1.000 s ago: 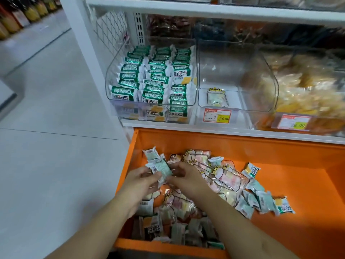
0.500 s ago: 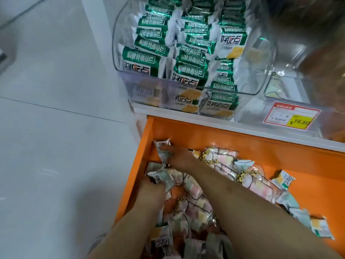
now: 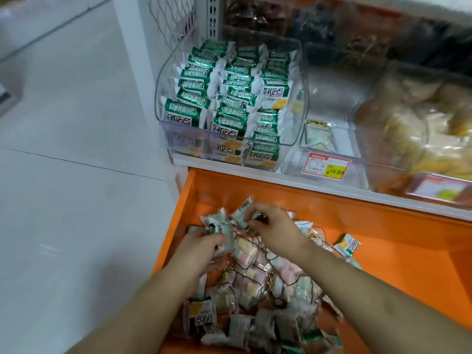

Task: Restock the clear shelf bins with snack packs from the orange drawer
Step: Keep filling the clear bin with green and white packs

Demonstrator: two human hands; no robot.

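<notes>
The orange drawer (image 3: 398, 254) is pulled out below the shelf, with a heap of snack packs (image 3: 268, 272) at its left end: green-and-white packs and clear bags of pastel sweets. My left hand (image 3: 201, 247) grips a small bunch of green-and-white packs (image 3: 219, 229) at the heap's far left. My right hand (image 3: 274, 224) pinches another green-and-white pack (image 3: 242, 209) just beside them. Above, the left clear bin (image 3: 291, 139) is stacked with the same green packs. The middle clear bin (image 3: 339, 98) holds one pastel bag (image 3: 318, 134).
A third bin (image 3: 419, 129) at the right holds yellowish snacks. Price tags (image 3: 325, 166) hang on the bin fronts along the white shelf edge (image 3: 332, 187). Light floor (image 3: 71, 200) lies to the left of the drawer. One green pack (image 3: 347, 245) lies apart in the drawer.
My right hand has drawn back from the drawer's far left corner with a pack pinched in it. My left hand has lifted its bunch towards the right hand. The view has tilted up.
</notes>
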